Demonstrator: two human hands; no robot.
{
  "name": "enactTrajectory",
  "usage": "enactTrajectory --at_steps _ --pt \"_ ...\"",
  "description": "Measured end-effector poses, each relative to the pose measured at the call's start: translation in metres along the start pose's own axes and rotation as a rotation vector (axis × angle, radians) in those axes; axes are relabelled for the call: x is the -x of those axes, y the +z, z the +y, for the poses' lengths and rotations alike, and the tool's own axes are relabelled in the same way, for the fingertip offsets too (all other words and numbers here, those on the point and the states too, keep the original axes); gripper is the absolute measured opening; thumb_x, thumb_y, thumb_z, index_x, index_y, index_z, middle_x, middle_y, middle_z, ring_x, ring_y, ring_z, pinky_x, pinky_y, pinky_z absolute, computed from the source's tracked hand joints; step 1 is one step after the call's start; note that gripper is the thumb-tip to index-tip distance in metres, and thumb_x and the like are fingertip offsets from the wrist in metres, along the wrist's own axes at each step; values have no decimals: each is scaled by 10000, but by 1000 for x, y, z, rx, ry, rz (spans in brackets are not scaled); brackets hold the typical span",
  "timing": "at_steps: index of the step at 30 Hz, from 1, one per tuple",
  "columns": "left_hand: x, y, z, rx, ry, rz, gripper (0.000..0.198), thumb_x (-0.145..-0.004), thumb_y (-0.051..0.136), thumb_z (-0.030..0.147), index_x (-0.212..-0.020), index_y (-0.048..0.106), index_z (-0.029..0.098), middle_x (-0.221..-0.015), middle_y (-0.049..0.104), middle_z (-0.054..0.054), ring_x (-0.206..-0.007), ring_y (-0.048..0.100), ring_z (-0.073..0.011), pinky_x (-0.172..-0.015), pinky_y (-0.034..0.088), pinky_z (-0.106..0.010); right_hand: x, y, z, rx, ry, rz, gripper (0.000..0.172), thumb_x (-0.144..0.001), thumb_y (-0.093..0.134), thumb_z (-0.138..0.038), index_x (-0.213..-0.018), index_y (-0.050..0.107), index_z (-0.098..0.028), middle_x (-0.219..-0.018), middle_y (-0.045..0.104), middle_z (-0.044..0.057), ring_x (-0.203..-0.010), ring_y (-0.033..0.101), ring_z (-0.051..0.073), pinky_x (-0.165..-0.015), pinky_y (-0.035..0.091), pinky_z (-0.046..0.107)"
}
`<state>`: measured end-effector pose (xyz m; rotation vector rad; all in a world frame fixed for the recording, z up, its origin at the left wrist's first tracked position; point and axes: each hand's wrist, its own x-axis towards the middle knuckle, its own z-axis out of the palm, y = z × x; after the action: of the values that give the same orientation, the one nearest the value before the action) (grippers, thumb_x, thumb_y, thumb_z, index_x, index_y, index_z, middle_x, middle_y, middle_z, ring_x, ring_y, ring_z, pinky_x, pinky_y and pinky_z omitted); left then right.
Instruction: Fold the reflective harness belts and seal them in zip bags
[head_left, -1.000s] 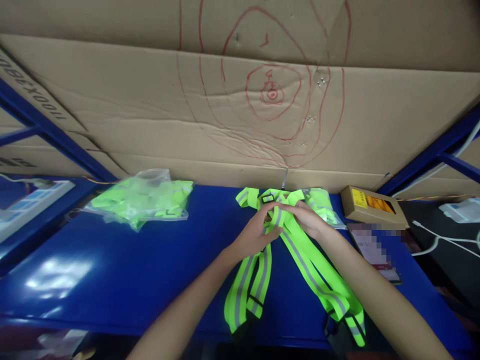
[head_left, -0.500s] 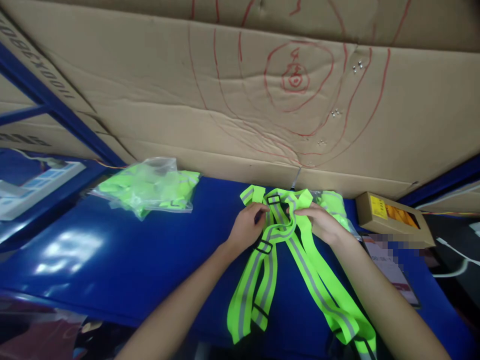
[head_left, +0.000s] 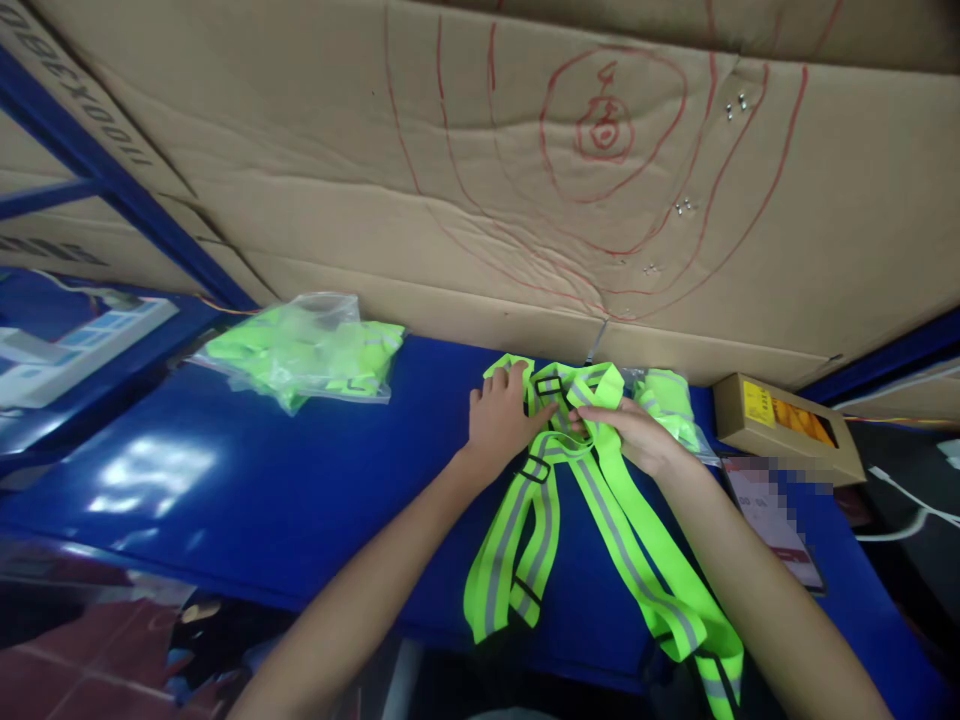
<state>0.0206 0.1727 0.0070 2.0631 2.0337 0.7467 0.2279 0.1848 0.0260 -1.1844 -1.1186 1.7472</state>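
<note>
A neon-yellow reflective harness (head_left: 611,500) with grey stripes and black buckles lies at the table's front, its straps hanging over the edge. My left hand (head_left: 504,420) is palm down on the upper left straps, fingers spread and thumb stretched toward the middle. My right hand (head_left: 637,432) pinches a strap on the upper right side, thumb and fingertips together. A black buckle (head_left: 550,386) sits between the two hands. Another buckle (head_left: 535,468) is just below my left hand.
Bagged neon-yellow harnesses (head_left: 300,350) lie at the back left. Another bagged one (head_left: 666,400) is behind my right hand, near a cardboard box (head_left: 787,425) and a tablet-like screen (head_left: 772,525). A cardboard wall (head_left: 300,130) rises behind the blue table (head_left: 300,470).
My left hand has turned palm down and spread its fingers over the straps. My right hand has shifted slightly inward, still pinching. The whole view has shifted slightly.
</note>
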Motion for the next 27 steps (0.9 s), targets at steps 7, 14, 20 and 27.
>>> enactTrajectory --at_steps 7,14,20,27 --pt "12 1 -8 65 45 -132 580 -913 708 457 -1378 449 228 -1252 688 -108 -1143 672 -294 -913 484 -378 1 4 -2 -55 43 4 310 -705 913 -342 -919 783 -160 -982 805 84 -809 743 207 -764 603 320" --pt "15 3 -11 92 60 -221 623 -859 760 328 -1397 462 232 -1212 703 -133 -1142 671 -359 -934 489 -439 -5 -2 -5 -115 89 69 263 -714 890 -262 -917 758 -161 -863 786 44 -610 649 124 -545 552 230" --pt "11 3 -18 222 23 -200 554 -857 638 143 -1369 466 264 -1194 690 -103 -1067 694 -324 -900 513 -416 -2 -3 -10 -128 117 66 291 -686 903 -261 -914 753 -161 -801 758 25 -545 592 87 -464 489 182" --pt "3 8 -29 518 -43 -82 510 -818 497 52 -1284 467 256 -1004 643 -35 -837 705 -214 -767 537 -342 -2 -11 -12 -101 132 33 271 -688 911 -300 -853 743 -166 -871 756 38 -460 467 38 -332 328 161"
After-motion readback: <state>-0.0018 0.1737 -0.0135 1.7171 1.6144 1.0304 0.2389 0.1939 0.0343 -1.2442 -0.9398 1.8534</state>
